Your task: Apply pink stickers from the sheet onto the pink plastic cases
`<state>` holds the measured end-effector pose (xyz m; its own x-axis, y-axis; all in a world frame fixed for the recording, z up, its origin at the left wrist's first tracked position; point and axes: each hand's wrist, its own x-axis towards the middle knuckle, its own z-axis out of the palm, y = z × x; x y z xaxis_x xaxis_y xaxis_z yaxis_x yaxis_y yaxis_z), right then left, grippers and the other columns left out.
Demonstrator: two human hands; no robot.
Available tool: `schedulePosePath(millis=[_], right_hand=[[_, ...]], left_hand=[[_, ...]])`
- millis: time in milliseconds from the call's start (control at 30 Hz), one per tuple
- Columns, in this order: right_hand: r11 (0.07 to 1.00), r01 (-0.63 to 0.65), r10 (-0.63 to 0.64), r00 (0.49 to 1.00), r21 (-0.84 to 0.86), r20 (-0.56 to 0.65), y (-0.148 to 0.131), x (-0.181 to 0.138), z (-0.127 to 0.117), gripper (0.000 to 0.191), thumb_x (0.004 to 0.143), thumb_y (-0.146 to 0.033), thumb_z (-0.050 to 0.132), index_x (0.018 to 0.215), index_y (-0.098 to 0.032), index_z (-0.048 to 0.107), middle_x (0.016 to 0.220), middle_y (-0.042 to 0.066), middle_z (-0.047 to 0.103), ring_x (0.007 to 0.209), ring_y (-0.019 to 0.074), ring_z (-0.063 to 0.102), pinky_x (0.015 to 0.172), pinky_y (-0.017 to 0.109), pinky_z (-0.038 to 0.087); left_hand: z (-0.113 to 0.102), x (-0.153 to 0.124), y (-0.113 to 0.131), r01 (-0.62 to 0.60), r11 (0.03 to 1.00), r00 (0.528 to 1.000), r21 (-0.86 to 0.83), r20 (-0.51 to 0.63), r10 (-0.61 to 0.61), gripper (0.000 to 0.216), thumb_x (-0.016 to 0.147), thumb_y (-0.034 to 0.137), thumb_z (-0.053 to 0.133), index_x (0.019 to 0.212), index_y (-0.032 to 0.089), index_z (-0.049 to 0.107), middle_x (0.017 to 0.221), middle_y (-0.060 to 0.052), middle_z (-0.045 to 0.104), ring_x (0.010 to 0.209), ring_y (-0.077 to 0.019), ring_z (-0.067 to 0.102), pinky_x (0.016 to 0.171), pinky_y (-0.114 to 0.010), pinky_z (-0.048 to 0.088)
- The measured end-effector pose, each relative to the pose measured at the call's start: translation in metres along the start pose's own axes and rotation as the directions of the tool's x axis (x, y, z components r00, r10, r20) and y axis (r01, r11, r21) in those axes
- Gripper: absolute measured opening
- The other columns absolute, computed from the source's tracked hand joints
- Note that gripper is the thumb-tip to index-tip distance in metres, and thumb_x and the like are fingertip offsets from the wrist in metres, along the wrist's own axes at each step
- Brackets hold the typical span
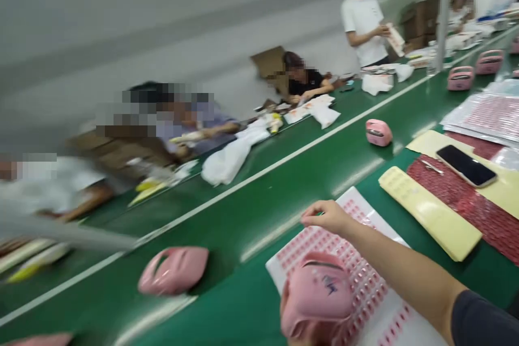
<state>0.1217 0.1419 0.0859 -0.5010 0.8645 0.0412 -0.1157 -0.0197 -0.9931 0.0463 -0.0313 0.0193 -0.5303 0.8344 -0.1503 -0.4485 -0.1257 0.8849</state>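
My right hand (pixel 329 217) reaches in from the lower right over a white sheet of small red stickers (pixel 377 292). Its fingertips are pinched together at the sheet's far left corner, and what they pinch is too small to make out. A pink rounded device (pixel 318 294) with a dark marking on top sits low in the middle over the sheet. My left hand (pixel 284 314) grips it from below and is mostly hidden behind it.
The green conveyor belt (pixel 243 211) carries more pink devices (pixel 174 269) (pixel 378 132) (pixel 460 78). At right lie yellow backing strips (pixel 430 212), red sticker sheets (pixel 482 211) and a phone (pixel 466 165). Several people work along the belt's far side among white bags (pixel 231 159).
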Motion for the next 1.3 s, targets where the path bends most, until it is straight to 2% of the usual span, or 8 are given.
schedulePosePath(millis=[33, 100, 200, 300, 500, 767, 1133, 1300], right_hand=[[1.0, 0.022, -0.023, 0.998, 0.015, 0.057, -0.008, -0.009, 0.003, 0.009, 0.064, -0.023, 0.062, 0.057, -0.017, 0.062, 0.076, 0.002, 0.065, 0.083, 0.017, 0.059, 0.072, 0.027, 0.045], [0.998, 0.063, -0.066, 0.977, 0.02, 0.202, -0.022, -0.031, 0.005, 0.007, 0.061, -0.022, 0.065, 0.056, -0.018, 0.063, 0.081, 0.002, 0.064, 0.09, 0.0182, 0.058, 0.074, 0.028, 0.044], [0.996, 0.057, -0.029, 0.932, -0.067, 0.362, -0.038, -0.061, 0.003, 0.004, 0.059, -0.019, 0.065, 0.055, -0.019, 0.065, 0.083, 0.001, 0.064, 0.096, 0.0195, 0.056, 0.078, 0.029, 0.043], [0.984, 0.045, 0.027, 0.919, -0.172, 0.393, -0.042, -0.078, -0.003, 0.005, 0.06, -0.017, 0.064, 0.056, -0.02, 0.066, 0.09, 0.002, 0.063, 0.099, 0.0201, 0.055, 0.079, 0.029, 0.044], [0.965, 0.056, 0.038, 0.936, -0.255, 0.349, -0.025, -0.088, -0.019, 0.002, 0.06, -0.021, 0.065, 0.06, -0.021, 0.067, 0.106, 0.005, 0.057, 0.102, 0.0204, 0.054, 0.078, 0.03, 0.046], [0.968, 0.076, 0.007, 0.945, -0.24, 0.327, -0.023, -0.102, -0.025, 0.003, 0.063, -0.019, 0.063, 0.062, -0.021, 0.066, 0.114, 0.005, 0.054, 0.113, 0.0217, 0.046, 0.087, 0.037, 0.041], [0.961, 0.144, -0.054, 0.935, -0.237, 0.35, -0.022, -0.106, -0.028, 0.004, 0.065, -0.017, 0.061, 0.062, -0.019, 0.063, 0.115, 0.007, 0.054, 0.116, 0.0224, 0.043, 0.09, 0.039, 0.038], [0.937, 0.214, -0.106, 0.927, -0.276, 0.359, -0.023, -0.108, -0.028, 0.008, 0.067, -0.013, 0.059, 0.064, -0.02, 0.063, 0.114, 0.006, 0.055, 0.114, 0.0209, 0.045, 0.091, 0.039, 0.038]], left_hand=[[0.003, -0.006, 0.0, -0.065, 0.997, 0.998, 0.042, -0.021, 0.066, 0.087, 0.04, 0.028, 0.082, 0.117, 0.027, 0.042, 0.109, -0.002, 0.053, 0.09, -0.0225, 0.057, 0.067, -0.027, 0.051], [0.013, -0.017, -0.001, -0.169, 0.973, 0.982, 0.159, -0.062, 0.181, 0.098, 0.035, 0.023, 0.082, 0.121, 0.031, 0.036, 0.114, -0.002, 0.051, 0.095, -0.0242, 0.055, 0.069, -0.027, 0.051], [0.03, -0.028, -0.005, -0.315, 0.875, 0.921, 0.366, -0.106, 0.376, 0.091, 0.036, 0.018, 0.081, 0.117, 0.028, 0.042, 0.121, -0.003, 0.045, 0.113, -0.0285, 0.042, 0.09, -0.038, 0.042], [0.037, -0.033, -0.007, -0.418, 0.808, 0.872, 0.414, -0.065, 0.485, 0.083, 0.036, 0.015, 0.08, 0.112, 0.024, 0.048, 0.12, -0.006, 0.046, 0.118, -0.0296, 0.036, 0.102, -0.041, 0.025], [0.039, -0.034, -0.015, -0.443, 0.835, 0.89, 0.325, 0.046, 0.454, 0.077, 0.036, 0.016, 0.08, 0.107, 0.021, 0.052, 0.115, -0.01, 0.05, 0.114, -0.0322, 0.04, 0.1, -0.046, 0.026], [0.044, -0.037, -0.02, -0.469, 0.849, 0.879, 0.244, 0.037, 0.475, 0.073, 0.033, 0.013, 0.081, 0.101, 0.02, 0.055, 0.116, -0.013, 0.049, 0.114, -0.0335, 0.04, 0.1, -0.046, 0.027], [0.029, -0.035, -0.023, -0.466, 0.773, 0.884, 0.43, 0.184, 0.43, 0.076, 0.044, 0.02, 0.079, 0.111, 0.028, 0.044, 0.126, -0.009, 0.041, 0.119, -0.0304, 0.035, 0.101, -0.05, 0.024], [0.034, -0.036, -0.026, -0.452, 0.821, 0.887, 0.348, 0.075, 0.456, 0.076, 0.036, 0.019, 0.081, 0.106, 0.024, 0.052, 0.12, -0.01, 0.047, 0.113, -0.0316, 0.042, 0.101, -0.046, 0.026]])
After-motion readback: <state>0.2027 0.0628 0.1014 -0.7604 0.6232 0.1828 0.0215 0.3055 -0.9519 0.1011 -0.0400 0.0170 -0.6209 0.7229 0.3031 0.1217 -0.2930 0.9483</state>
